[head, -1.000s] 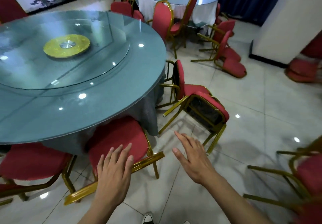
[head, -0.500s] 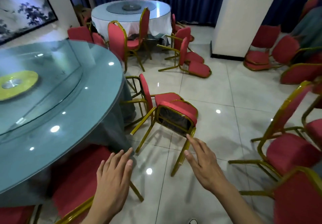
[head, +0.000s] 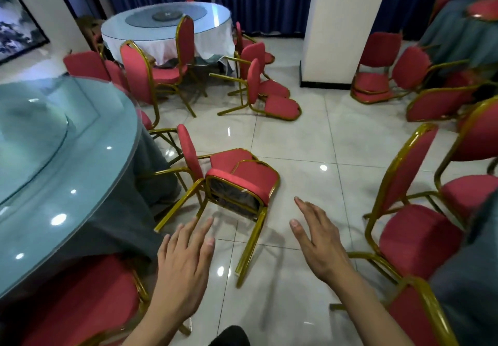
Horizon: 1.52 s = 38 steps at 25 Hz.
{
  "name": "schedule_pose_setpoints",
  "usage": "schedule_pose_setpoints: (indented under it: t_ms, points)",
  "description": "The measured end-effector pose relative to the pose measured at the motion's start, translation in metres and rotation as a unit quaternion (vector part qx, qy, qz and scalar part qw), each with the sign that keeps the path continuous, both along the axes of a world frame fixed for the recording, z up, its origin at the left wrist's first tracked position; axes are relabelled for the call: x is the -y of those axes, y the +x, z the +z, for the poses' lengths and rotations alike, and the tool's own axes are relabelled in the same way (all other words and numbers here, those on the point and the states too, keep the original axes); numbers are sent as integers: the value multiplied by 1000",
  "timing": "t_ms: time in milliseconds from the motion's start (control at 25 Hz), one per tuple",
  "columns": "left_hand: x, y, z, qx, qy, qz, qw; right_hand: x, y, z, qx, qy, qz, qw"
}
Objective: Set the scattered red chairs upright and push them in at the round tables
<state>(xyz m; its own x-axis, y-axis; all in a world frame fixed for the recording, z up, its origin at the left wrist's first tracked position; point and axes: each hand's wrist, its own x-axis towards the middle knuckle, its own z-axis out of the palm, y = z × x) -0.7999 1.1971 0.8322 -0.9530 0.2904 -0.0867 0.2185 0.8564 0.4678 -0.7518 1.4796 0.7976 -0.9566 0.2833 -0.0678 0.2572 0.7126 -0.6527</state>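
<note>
Chairs lie tangled, one tipped chair [head: 237, 184] just right of the round table [head: 62, 162]. My left hand [head: 180, 262] and right hand [head: 320, 243] hover empty, fingers relaxed. Yanking one could snag the other's legs.

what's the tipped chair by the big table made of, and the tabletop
Tipped chair: red woven-looking fabric padding on a glossy gold tube frame, probably painted metal; it glints. Its black underside looks like thin cloth. Tabletop: likely glass, with sharp light reflections and a see-through edge.
</note>
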Motion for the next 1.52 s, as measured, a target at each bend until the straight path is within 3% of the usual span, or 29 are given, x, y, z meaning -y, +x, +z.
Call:
schedule_pose_setpoints:
  t_ms: [320,800,1120,1520]
  points:
    - [-94,-93,-3,-38,28,13,999,-81,-89,1,-15,6,14,1000]
    - [-236,-274,2,-20,56,-3,998,-196,-292,29,-9,1,43,999]
    - [-303,-346,1,-7,5,12,1000,-268,-378,22,-18,-38,53,998]
    - [-456,-444,12,-34,-25,51,998,-434,-508,20,-43,-71,75,994]
